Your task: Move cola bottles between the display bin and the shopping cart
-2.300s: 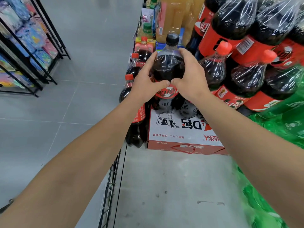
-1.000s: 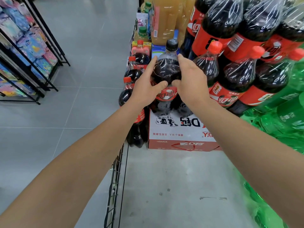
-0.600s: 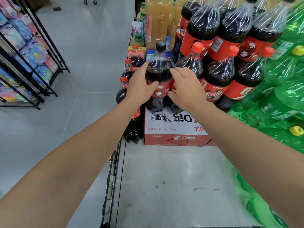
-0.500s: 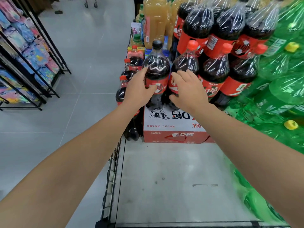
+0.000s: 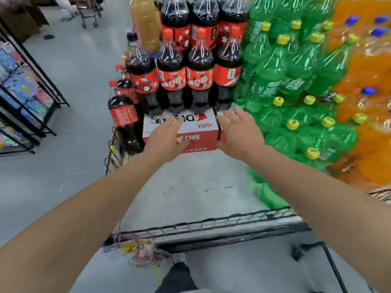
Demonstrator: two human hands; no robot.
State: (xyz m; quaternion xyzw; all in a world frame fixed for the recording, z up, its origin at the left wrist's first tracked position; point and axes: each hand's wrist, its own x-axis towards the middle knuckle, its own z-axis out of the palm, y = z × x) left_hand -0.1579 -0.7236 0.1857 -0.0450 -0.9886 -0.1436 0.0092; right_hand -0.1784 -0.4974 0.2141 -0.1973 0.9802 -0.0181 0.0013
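A cola bottle with a black cap (image 5: 142, 72) stands upright on a red and white carton (image 5: 182, 132), leftmost in a row of red-capped cola bottles (image 5: 198, 70). Both my hands hover in front of the carton and hold nothing. My left hand (image 5: 169, 136) has its fingers straight, just below the bottle row. My right hand (image 5: 239, 132) is spread open to the right of it. The display bin has a wire front rim (image 5: 211, 225) and a bare grey floor (image 5: 186, 187). More cola bottles (image 5: 122, 111) stand at the bin's left edge.
Green soda bottles (image 5: 296, 85) are stacked on the right, orange ones (image 5: 364, 81) beyond them. Juice bottles (image 5: 146, 22) stand behind the cola. A black rack of colourful packets (image 5: 23, 98) lines the aisle on the left. A cart (image 5: 88, 9) stands far down the aisle.
Both hands have let go of the black-capped cola bottle and drawn back toward me. The bottle now stands on the carton. The view has pulled back, showing the bin's front rim.
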